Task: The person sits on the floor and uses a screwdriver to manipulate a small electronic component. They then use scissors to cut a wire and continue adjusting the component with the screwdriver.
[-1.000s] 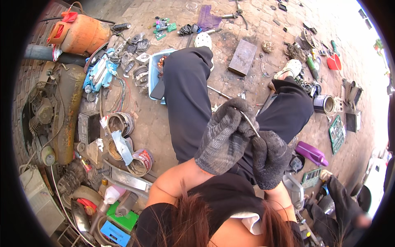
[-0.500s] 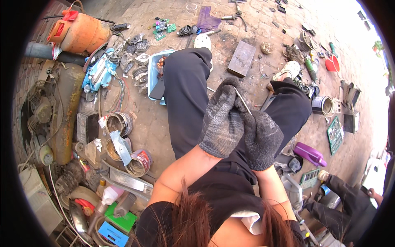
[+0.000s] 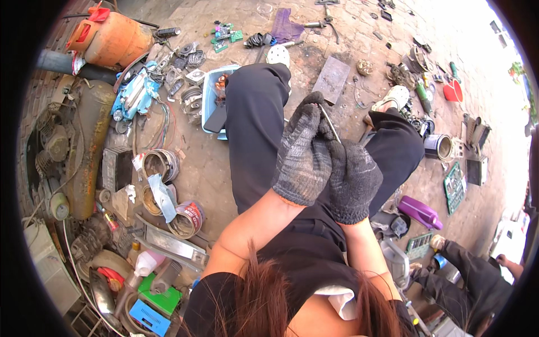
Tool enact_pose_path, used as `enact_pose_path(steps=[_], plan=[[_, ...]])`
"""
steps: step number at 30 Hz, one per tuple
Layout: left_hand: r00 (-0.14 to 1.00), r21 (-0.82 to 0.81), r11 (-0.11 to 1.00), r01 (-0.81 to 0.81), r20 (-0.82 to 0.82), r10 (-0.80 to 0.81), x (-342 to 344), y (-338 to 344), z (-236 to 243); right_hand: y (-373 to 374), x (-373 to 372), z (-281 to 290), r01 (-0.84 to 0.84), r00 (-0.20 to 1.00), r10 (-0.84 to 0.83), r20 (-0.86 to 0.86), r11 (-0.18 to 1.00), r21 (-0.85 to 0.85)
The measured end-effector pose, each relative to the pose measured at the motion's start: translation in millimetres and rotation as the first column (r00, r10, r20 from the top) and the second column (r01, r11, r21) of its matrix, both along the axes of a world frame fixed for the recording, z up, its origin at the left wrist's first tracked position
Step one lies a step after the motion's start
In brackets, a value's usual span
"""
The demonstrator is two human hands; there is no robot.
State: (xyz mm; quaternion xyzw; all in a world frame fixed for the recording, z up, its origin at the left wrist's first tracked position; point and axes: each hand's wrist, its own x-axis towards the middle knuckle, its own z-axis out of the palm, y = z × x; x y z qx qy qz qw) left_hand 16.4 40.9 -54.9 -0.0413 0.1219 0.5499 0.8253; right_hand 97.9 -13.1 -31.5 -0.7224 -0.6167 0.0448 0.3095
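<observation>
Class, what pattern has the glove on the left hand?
The left glove is streaky dark and lighter grey; head view.

Metal block (image 3: pixel 331 77), near end hidden by the left hand (image 3: pixel 306 154); below the block, thin rod (image 3: pixel 330 123), lower end hidden in the right hand (image 3: pixel 355 180); left, blue tub (image 3: pixel 209 101), partly behind the knee (image 3: pixel 255 84); upper right, dark scrap (image 3: pixel 386 16), too small to identify.

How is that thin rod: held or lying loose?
Held: the thin rod runs between the gloved left hand and gloved right hand, one end at each.
</observation>
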Motion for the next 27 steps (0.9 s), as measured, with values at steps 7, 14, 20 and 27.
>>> enact_pose_path(steps=[7, 14, 20, 27], plan=[[0.987, 0.131, 0.989, 0.065, 0.135, -0.082, -2.5, -10.0, 21.1, -16.3, 20.9, 22.1, -0.023, 0.719, 0.008, -0.695, 1.0, -0.012], [0.99, 0.216, 0.967, 0.133, 0.009, -0.138, -12.1, -21.7, 25.5, -14.6, 10.2, 68.3, 0.065, 0.544, -0.07, -0.836, 0.997, -0.042], [0.914, 0.294, 0.925, 0.24, -0.391, -0.113, -21.1, -28.4, 44.8, -12.8, 17.8, 67.5, 0.009, 0.652, -0.072, -0.754, 0.996, -0.088], [0.95, 0.199, 0.934, 0.296, -0.162, -0.266, -19.4, -30.6, 43.5, -5.0, 19.5, 57.3, -0.04, 0.634, -0.087, -0.768, 0.989, -0.145]])
